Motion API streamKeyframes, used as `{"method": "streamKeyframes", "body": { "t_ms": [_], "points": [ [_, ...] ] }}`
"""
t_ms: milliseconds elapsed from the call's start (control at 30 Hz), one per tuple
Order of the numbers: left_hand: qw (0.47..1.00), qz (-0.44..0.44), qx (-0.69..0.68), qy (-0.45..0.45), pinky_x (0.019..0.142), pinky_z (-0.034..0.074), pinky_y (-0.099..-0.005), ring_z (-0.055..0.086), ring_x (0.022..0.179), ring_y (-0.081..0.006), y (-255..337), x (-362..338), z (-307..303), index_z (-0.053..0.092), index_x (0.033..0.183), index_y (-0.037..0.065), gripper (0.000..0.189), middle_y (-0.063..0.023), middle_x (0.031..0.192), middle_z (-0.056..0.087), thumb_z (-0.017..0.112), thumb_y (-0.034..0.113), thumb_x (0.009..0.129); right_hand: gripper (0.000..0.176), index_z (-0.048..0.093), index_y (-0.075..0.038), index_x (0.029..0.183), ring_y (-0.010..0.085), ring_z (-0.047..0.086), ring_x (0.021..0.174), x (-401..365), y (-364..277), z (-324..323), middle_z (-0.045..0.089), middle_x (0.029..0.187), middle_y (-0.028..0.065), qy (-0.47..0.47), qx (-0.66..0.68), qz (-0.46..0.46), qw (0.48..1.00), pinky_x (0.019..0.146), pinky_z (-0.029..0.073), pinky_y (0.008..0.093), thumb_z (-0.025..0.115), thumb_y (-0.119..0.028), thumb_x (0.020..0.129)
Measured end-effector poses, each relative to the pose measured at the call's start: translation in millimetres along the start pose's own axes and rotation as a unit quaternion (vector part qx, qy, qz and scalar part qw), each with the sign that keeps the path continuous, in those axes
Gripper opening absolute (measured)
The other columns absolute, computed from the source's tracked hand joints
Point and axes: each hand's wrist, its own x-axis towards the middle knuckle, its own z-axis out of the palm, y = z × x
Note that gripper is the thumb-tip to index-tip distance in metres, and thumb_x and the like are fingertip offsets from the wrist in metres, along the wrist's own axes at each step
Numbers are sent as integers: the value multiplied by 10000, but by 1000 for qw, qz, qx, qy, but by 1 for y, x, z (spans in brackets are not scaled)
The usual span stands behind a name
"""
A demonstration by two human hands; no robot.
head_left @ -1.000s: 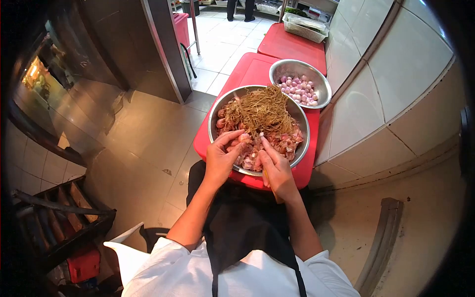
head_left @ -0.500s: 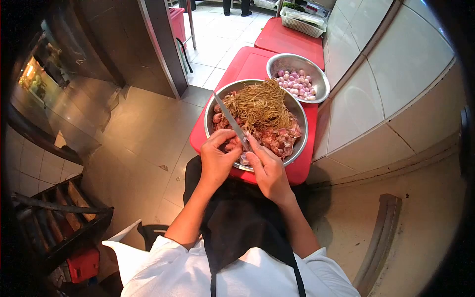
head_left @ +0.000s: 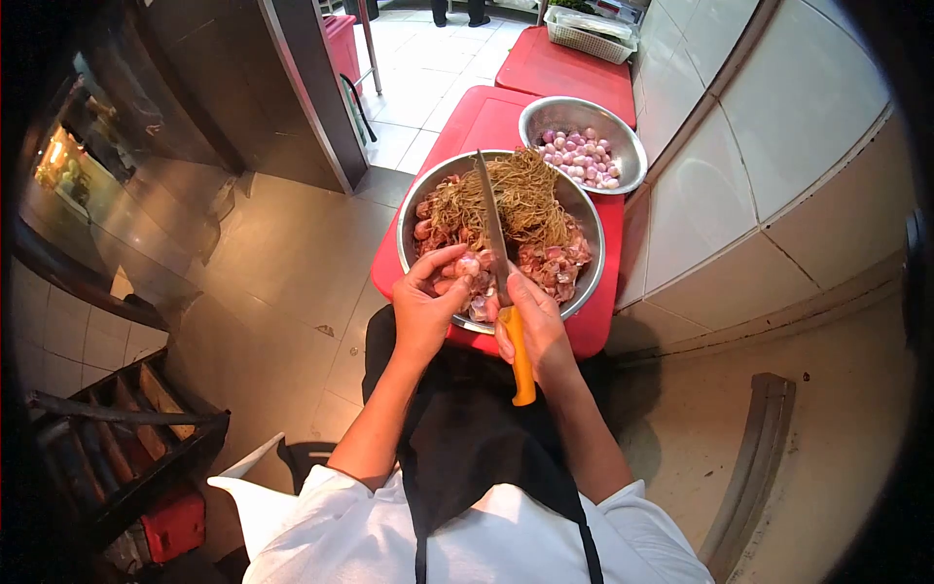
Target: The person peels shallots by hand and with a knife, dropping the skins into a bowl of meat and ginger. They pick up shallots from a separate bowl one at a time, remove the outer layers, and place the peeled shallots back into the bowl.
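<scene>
My right hand [head_left: 539, 329] is closed on a knife [head_left: 493, 216] with a yellow handle. Its long blade points away from me over the large metal bowl [head_left: 596, 255]. At the near side of that bowl, my left hand [head_left: 426, 310] pinches a small pinkish shallot [head_left: 468, 265] between thumb and fingers. Loose shallot skins [head_left: 556, 271] and unpeeled shallots [head_left: 422, 230] fill the bowl around my hands. A tangled heap of dry brown roots [head_left: 525, 200] lies on top at the far side.
Peeled shallots [head_left: 582, 158] sit in a second metal bowl [head_left: 632, 146] at the far right of the red table [head_left: 465, 125]. Behind it, a white basket [head_left: 592, 41] rests on another red surface [head_left: 564, 76]. A tiled wall [head_left: 700, 214] runs along the right.
The knife has swung from pointing far left to nearly straight ahead, and its yellow handle now shows. My hands have moved slightly apart, exposing the shallot in my left fingers.
</scene>
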Motion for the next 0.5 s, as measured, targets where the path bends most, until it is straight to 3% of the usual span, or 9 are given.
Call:
{"method": "streamKeyframes", "body": {
  "t_ms": [133, 233, 333, 500],
  "points": [
    [998, 58, -4, -21, 931, 507, -246, 643, 1024, -106, -9, 6, 0, 676, 1163, -26, 284, -37, 1100, 689, 683, -67, 882, 510, 425, -67, 1503, 76, 447, 428, 6, 4, -11, 553, 791, 26, 25, -37, -2, 999, 376, 360, 211, 430, -365, 1089],
    [999, -16, -17, -27, 942, 499, -253, 637, 1045, -114, -10, 6, -2, 672, 1172, -15, 292, -38, 1126, 681, 685, -60, 885, 510, 414, -53, 1508, 77, 446, 424, 8, 7, -16, 547, 768, 20, 54, -62, 1, 997, 371, 363, 219, 449, -337, 1086],
    [996, 6, 84, -23, 927, 502, -247, 634, 1052, -114, -14, 7, -6, 671, 1175, -1, 293, -45, 1144, 671, 688, -54, 887, 520, 398, -28, 1513, 74, 443, 426, 7, 6, -17, 536, 750, 15, 76, -104, -14, 992, 369, 365, 226, 473, -306, 1080],
    [996, 53, 64, -14, 884, 529, -242, 646, 1035, -110, -17, 9, -3, 675, 1168, -15, 283, -54, 1120, 676, 689, -45, 887, 578, 363, 33, 1517, 54, 454, 446, -1, 0, -5, 575, 788, 19, 136, -184, -51, 972, 383, 348, 220, 540, -263, 1052]
  ]
}}
